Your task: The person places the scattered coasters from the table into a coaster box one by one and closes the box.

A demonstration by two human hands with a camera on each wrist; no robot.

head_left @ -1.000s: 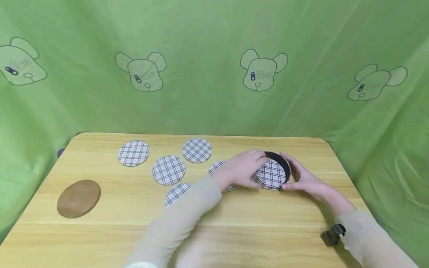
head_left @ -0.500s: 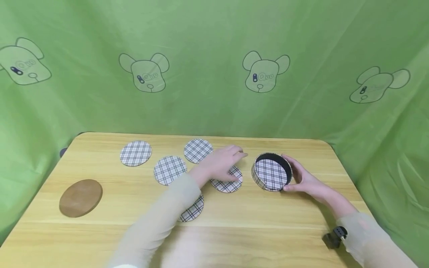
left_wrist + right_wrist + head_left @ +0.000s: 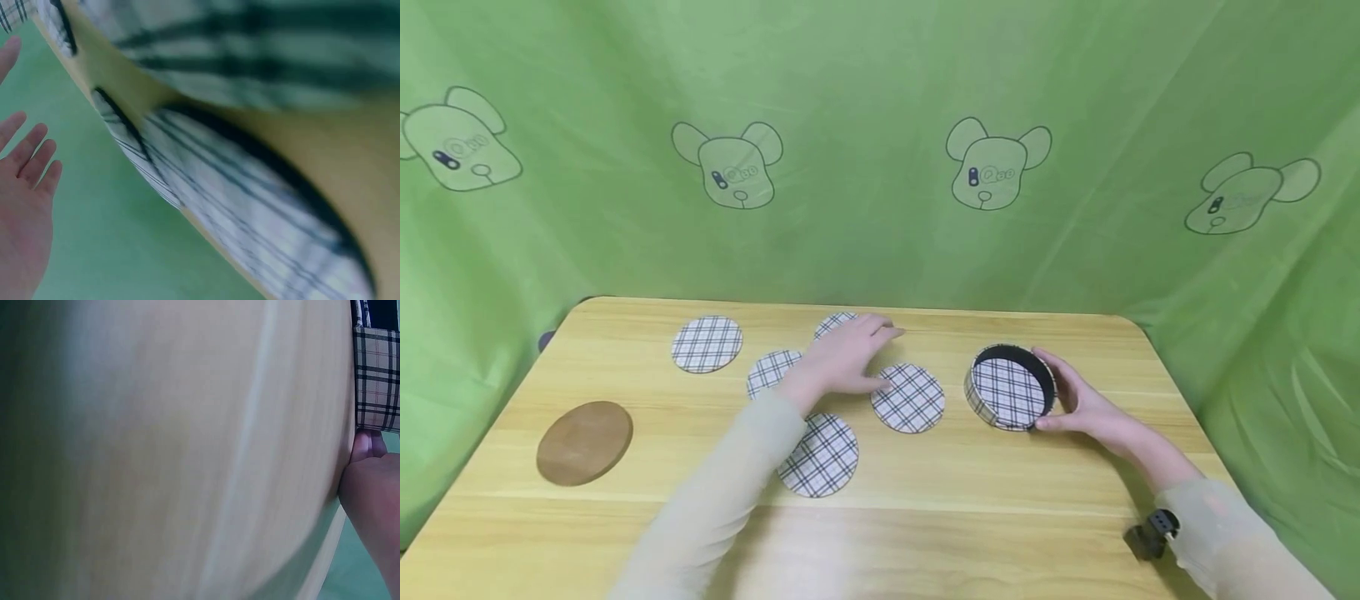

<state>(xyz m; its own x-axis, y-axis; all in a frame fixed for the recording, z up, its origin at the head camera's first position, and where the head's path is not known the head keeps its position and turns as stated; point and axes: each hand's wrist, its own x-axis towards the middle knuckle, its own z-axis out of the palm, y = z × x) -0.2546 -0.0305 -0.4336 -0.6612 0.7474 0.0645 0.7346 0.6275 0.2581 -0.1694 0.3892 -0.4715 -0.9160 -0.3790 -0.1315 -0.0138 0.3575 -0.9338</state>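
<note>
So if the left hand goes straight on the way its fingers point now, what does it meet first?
The left hand points toward the table's far edge, over the far plaid coaster it partly covers. Beyond that, probably only bare table and then the green cloth; depth is unclear.

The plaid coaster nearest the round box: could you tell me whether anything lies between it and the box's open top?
Nothing visible does. The coaster lies flat, with only bare table between it and the round box, which the right hand holds. The left hand hovers to the coaster's left, not in that gap.
</note>
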